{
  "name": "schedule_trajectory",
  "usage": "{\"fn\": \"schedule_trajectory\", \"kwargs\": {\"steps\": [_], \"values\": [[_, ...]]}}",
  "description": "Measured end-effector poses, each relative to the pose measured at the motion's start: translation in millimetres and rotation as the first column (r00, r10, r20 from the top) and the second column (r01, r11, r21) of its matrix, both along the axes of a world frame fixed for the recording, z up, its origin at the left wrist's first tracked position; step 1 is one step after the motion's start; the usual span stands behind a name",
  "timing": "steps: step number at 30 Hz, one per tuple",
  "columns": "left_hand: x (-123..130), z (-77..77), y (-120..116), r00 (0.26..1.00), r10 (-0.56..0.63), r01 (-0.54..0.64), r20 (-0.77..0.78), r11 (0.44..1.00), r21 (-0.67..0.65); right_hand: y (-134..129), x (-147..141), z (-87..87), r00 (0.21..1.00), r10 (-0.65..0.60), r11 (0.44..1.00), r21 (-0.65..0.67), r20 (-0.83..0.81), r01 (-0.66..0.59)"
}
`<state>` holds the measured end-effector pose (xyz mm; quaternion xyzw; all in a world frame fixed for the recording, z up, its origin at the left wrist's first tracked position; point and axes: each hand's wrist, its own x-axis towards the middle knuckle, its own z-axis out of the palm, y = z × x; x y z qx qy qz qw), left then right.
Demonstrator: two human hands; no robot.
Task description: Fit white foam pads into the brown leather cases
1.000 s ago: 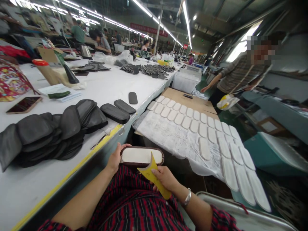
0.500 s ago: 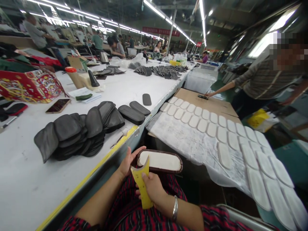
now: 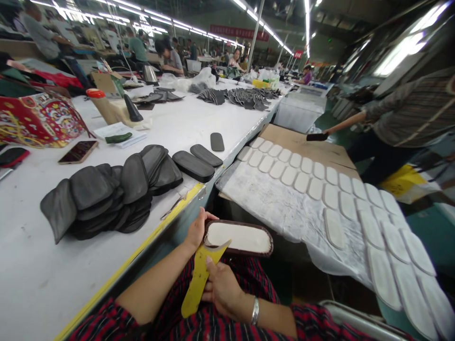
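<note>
Above my lap, my left hand (image 3: 197, 230) grips the left end of a dark brown oval tray (image 3: 270, 250) that contains a white filling (image 3: 241, 238). A yellow scraper (image 3: 195, 289) with a curved, notched top is held in my right hand (image 3: 223, 284), thumb on its face and fingers behind. One pointed tip of the scraper overlaps the tray's lower left edge; whether it touches the filling, I cannot tell. Left of my hands, a pile of dark grey pads (image 3: 92, 189) lies on the white table (image 3: 28, 265), with a few more pads (image 3: 194, 166) beside it.
Rows of white oval pads (image 3: 302, 182) lie on a plastic-covered board (image 3: 263, 203) at the right. Behind it a person (image 3: 405, 113) reaches over with a dark object (image 3: 317, 137). A phone (image 3: 78, 152), a red box (image 3: 39, 118) and a cucumber (image 3: 118, 138) are on the table.
The scraper has tilted, its handle swinging left and its tip pointing right. My left hand and the tray have shifted slightly right. The other person's hand and dark object have moved right.
</note>
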<state>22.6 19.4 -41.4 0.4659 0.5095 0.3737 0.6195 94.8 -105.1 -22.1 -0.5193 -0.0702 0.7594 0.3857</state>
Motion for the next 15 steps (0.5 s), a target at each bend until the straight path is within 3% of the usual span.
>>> {"fn": "schedule_trajectory", "kwargs": {"steps": [9,15], "values": [[7.6,5.5,-2.3,0.980,0.035,-0.018,-0.196,0.996,0.086,-1.0,7.8,-7.8,0.999,0.016,0.999,0.046,-0.040,-0.014],[16.0,4.5,-2.1,0.898,0.074,0.047,-0.433,0.963,0.264,1.2,15.1,-5.5,1.000,-0.014,1.000,0.010,0.017,0.014]]}}
